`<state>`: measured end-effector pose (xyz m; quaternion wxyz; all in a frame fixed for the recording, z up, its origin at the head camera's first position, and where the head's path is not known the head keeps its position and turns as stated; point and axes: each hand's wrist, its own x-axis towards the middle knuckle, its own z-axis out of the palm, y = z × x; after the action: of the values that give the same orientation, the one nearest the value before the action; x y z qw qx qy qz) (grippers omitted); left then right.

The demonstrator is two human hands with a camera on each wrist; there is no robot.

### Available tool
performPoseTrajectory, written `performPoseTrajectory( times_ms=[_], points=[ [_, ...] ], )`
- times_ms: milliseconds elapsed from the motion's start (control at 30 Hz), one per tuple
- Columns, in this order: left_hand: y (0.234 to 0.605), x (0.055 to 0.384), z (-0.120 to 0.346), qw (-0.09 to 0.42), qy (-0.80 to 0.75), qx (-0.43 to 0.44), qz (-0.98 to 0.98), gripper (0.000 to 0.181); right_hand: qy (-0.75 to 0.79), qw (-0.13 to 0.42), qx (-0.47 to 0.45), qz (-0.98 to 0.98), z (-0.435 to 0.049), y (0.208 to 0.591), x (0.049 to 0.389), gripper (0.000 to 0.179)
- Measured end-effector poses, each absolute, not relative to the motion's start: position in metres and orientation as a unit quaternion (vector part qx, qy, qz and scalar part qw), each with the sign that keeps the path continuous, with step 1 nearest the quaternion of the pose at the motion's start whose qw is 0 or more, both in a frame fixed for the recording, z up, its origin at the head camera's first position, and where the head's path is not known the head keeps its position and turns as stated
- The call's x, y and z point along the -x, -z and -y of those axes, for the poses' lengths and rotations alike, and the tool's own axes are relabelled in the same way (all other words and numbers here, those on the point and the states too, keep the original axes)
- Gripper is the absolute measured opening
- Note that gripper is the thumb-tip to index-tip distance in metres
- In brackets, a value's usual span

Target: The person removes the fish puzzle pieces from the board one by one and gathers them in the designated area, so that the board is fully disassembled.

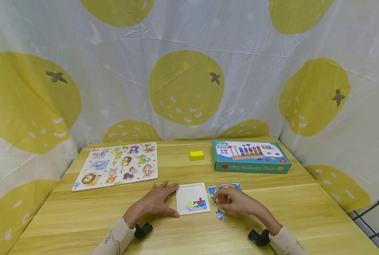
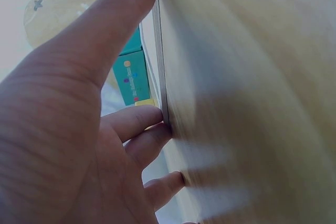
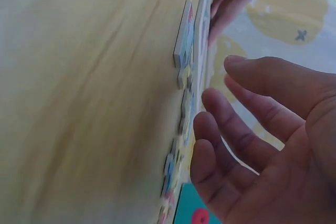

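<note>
A small white puzzle tray point(image 1: 185, 193) lies in the middle of the table, with a few joined colourful pieces point(image 1: 197, 204) in its lower right corner. My left hand point(image 1: 157, 200) is spread at the tray's left side; thumb and fingertips touch its edge, as the left wrist view also shows. Just right of the tray, several loose jigsaw pieces point(image 1: 221, 215) lie on the wood, partly hidden by my right hand point(image 1: 238, 201). That hand hovers over them with loosely bent fingers. In the right wrist view, thumb and fingers point(image 3: 241, 135) stand apart with nothing between them.
An animal peg puzzle board point(image 1: 119, 166) lies at the back left of the wooden table point(image 1: 90, 219). A yellow block point(image 1: 196, 155) sits at the back middle. The green Ring Challenge Game box point(image 1: 251, 157) is at the back right, before a patterned curtain point(image 1: 186, 32).
</note>
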<state>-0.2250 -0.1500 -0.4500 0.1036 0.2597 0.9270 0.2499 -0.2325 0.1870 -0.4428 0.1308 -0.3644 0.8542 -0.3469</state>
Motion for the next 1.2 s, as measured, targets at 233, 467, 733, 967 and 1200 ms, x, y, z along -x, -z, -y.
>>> performPoseTrajectory(
  times_ms=[233,467,733,967,1200],
  points=[
    [0.452,0.226,0.151,0.104,-0.244,-0.26,-0.929,0.101,0.286,0.094,0.386,-0.872,-0.16,0.436,0.235,0.034],
    [0.451,0.226,0.15,0.1,-0.242,-0.262,-0.929,0.1,0.26,0.111,0.408,-0.868,-0.133,0.432,0.242,0.039],
    [0.451,0.226,0.15,0.099,-0.24,-0.262,-0.929,0.099,0.232,0.132,0.437,-0.859,-0.118,0.435,0.247,0.03],
    [0.45,0.226,0.151,0.1,-0.241,-0.261,-0.93,0.099,0.205,0.121,0.444,-0.864,-0.117,0.438,0.248,0.029],
    [0.451,0.226,0.15,0.101,-0.241,-0.259,-0.93,0.1,0.206,0.12,0.439,-0.866,-0.116,0.441,0.249,0.027]
  ],
)
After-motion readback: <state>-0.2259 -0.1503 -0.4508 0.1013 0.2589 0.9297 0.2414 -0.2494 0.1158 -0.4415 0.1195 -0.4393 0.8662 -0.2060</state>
